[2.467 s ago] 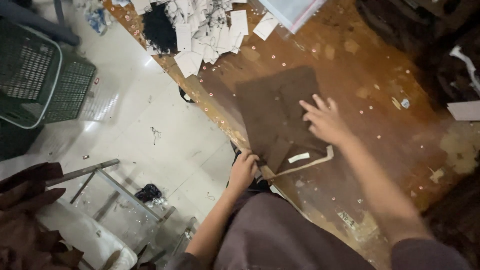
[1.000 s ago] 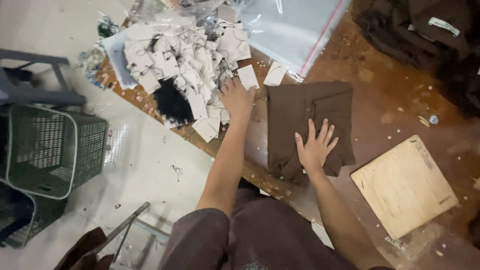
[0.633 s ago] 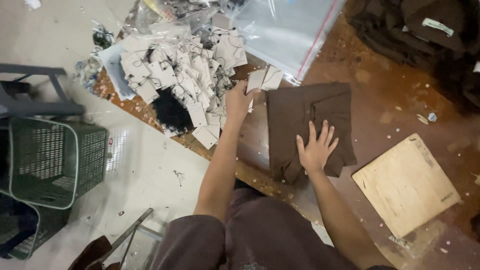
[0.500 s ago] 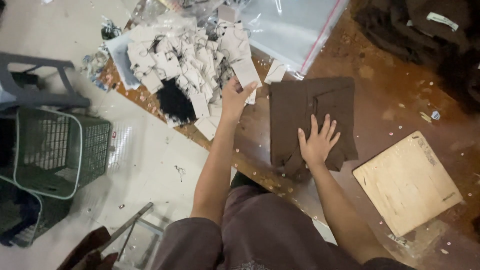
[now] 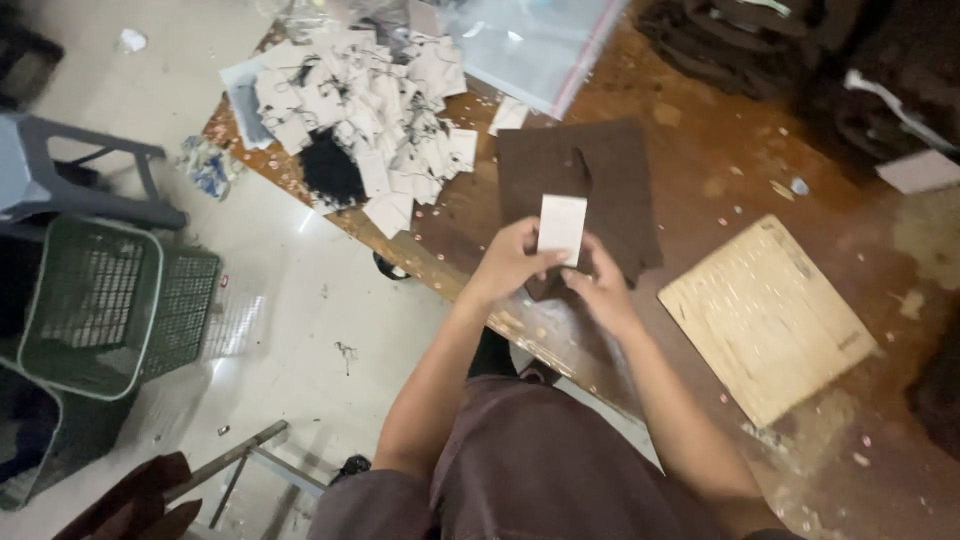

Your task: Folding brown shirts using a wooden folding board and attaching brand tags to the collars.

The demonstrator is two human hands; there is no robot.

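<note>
A small white card tag (image 5: 561, 226) is held up between both my hands above the near edge of a folded dark brown garment (image 5: 585, 190) lying on the worn wooden table (image 5: 720, 170). My left hand (image 5: 510, 262) grips the tag's left edge with thumb and fingers. My right hand (image 5: 602, 285) pinches the tag's lower right corner. A heap of similar white tags with black strings (image 5: 360, 110) lies on the table to the left.
A light wooden board (image 5: 765, 315) lies right of the garment. A clear plastic bag (image 5: 530, 45) sits at the back, dark garments (image 5: 800, 60) at the far right. Green mesh baskets (image 5: 95, 305) and a grey stool (image 5: 70, 175) stand on the floor at left.
My left hand took a white tag from the heap and brought it over the garment. My right hand lifted off the garment and now holds the tag too.
</note>
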